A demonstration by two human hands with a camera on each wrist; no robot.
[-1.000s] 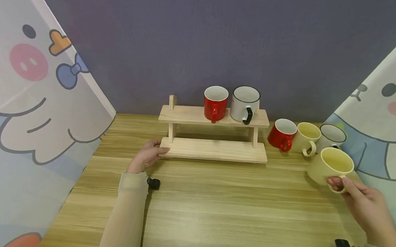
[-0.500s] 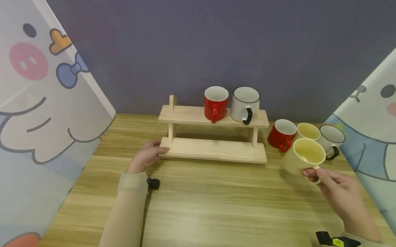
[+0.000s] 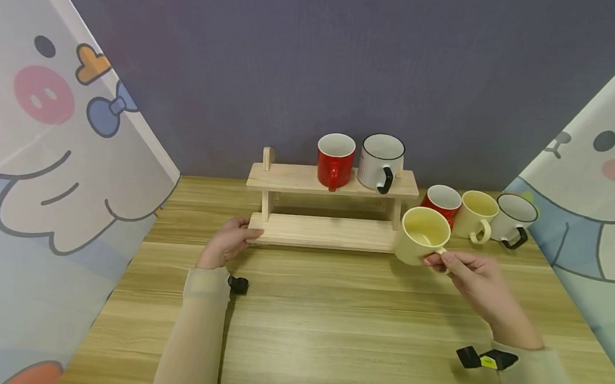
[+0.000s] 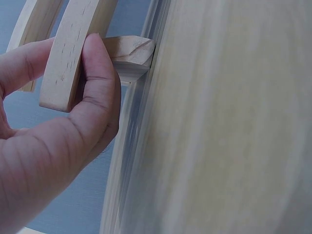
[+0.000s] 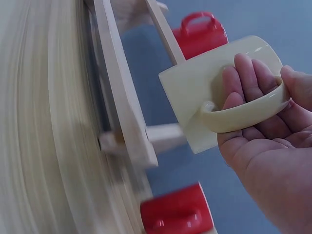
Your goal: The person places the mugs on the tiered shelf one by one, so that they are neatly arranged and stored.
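My right hand (image 3: 475, 284) holds a pale yellow mug (image 3: 423, 236) by its handle, upright and off the table, beside the right end of a two-tier wooden rack (image 3: 331, 233). In the right wrist view, fingers of the right hand (image 5: 273, 122) pass through the handle of the yellow mug (image 5: 190, 83). My left hand (image 3: 226, 243) grips the left end of the rack's lower shelf; in the left wrist view, thumb and fingers pinch the shelf board (image 4: 66, 63). On the upper shelf stand a red mug (image 3: 335, 161) and a white mug (image 3: 380, 161) with black rim and handle.
Right of the rack, a second red mug (image 3: 443, 200), a second yellow mug (image 3: 476, 215) and a second white mug (image 3: 514, 221) stand on the wooden table (image 3: 330, 330). A dark wall (image 3: 295, 66) rises behind; cartoon-printed panels flank both sides.
My right hand has carried the yellow mug leftward, from the right side past the standing mugs to the rack's right end. The left hand and the rack have stayed in place.
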